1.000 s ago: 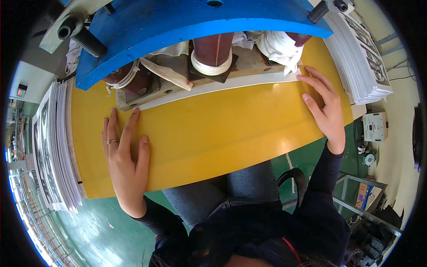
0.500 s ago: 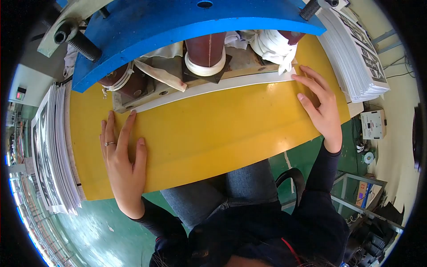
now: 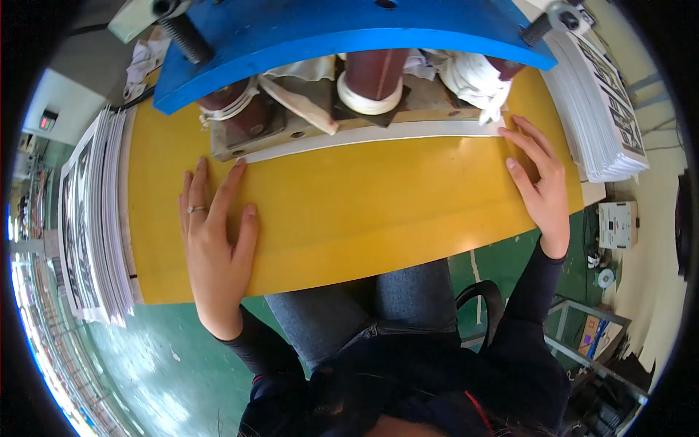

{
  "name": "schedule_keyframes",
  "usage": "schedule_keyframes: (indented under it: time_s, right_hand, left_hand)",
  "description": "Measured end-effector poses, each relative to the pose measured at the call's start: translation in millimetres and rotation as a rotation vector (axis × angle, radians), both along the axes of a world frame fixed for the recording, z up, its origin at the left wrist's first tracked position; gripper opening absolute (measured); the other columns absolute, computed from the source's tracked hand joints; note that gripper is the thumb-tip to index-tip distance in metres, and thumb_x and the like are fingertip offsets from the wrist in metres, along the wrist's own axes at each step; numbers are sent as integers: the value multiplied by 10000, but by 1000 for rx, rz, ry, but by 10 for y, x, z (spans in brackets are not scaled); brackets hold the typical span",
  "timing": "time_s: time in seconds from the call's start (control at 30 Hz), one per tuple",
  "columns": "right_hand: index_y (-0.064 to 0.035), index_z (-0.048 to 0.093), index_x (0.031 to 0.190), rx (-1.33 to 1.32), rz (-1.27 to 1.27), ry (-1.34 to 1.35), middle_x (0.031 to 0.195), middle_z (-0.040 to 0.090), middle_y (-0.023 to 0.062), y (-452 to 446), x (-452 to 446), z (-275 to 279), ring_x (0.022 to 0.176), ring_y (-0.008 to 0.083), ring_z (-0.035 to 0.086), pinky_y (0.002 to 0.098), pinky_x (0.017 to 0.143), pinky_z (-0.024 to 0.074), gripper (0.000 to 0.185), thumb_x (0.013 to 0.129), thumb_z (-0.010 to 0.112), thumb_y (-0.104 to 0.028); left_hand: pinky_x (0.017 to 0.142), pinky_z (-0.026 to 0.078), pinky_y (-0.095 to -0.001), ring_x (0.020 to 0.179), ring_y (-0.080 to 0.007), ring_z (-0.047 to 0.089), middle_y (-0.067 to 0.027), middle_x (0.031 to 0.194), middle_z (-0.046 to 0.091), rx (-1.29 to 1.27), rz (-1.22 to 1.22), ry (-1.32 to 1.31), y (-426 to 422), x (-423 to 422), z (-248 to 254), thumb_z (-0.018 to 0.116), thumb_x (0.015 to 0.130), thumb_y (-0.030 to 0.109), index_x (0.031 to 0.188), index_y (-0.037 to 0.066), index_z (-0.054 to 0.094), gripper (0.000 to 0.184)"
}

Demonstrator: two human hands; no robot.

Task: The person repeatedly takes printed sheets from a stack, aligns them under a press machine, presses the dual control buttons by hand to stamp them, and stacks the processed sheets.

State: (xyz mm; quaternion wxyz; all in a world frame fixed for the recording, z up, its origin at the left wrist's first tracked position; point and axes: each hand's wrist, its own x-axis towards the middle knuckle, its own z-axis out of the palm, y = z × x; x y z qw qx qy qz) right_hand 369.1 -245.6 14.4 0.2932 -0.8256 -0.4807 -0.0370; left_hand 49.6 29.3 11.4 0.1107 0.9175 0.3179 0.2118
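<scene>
The left hand [image 3: 217,240] lay palm down on the yellow desk [image 3: 349,211] toward its left edge, fingers spread and the grip released; its index fingertip met the left end of a white strip [image 3: 419,130]. The right hand [image 3: 542,178], toward the right edge, also had its grip released, fingers slightly bent, its index fingertip at the strip's other end. The strip lay along the near side of a metal base [image 3: 429,111], well back from the desk's near edge.

On the base stood brown posts [image 3: 375,69] wrapped with white cloth [image 3: 470,76], under a blue plate [image 3: 349,25]. Stacks of printed sheets flanked the desk, one along the left edge [image 3: 95,226], one by the far right corner [image 3: 597,116]. Beyond the near right corner, a metal frame [image 3: 603,368] held a carton [image 3: 588,336] whose contents could not be made out.
</scene>
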Motion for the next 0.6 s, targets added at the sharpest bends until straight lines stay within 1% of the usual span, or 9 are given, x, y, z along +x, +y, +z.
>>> schedule_keyframes:
  time_s: [0.2,0.3,0.4,0.5,0.6]
  right_hand:
    - [-101,707,1250,1,-5,-14,1400,599,193,4,2,-3,1300,370,576,426,1092,443,362,893,646,-90]
    - [-111,670,1307,-42,3,19,1449,557,196,-17,10,1,1371,372,508,433,1135,399,398,912,628,-118]
    - [-122,560,1433,-96,1,-104,1526,474,200,-16,29,-29,1450,375,404,451,1187,323,490,945,583,-153]
    - [-91,419,1530,-204,-39,-129,1580,395,203,-8,7,-45,1498,372,316,453,1218,261,573,977,533,-190]
    - [-46,363,1553,-175,-40,-109,1592,374,208,-31,26,-97,1499,374,314,445,1220,260,599,994,511,-206]
  left_hand:
    - [1160,331,-553,1428,-514,372,-266,1531,445,6,5,-4,-1,-1,-11,608,932,184,1383,190,640,453]
    - [1158,334,-556,1427,-515,373,-267,1528,448,9,8,-6,3,-3,-16,609,931,183,1381,190,642,451]
    - [1158,334,-557,1425,-516,375,-266,1528,449,22,1,2,5,-6,-13,610,932,182,1380,190,642,449]
    - [1160,328,-561,1423,-516,375,-268,1531,445,24,-3,6,3,-16,-15,612,932,185,1386,194,637,455]
    - [1166,318,-561,1419,-521,375,-273,1533,439,13,-1,-4,-12,-10,-16,617,932,194,1398,203,627,466]
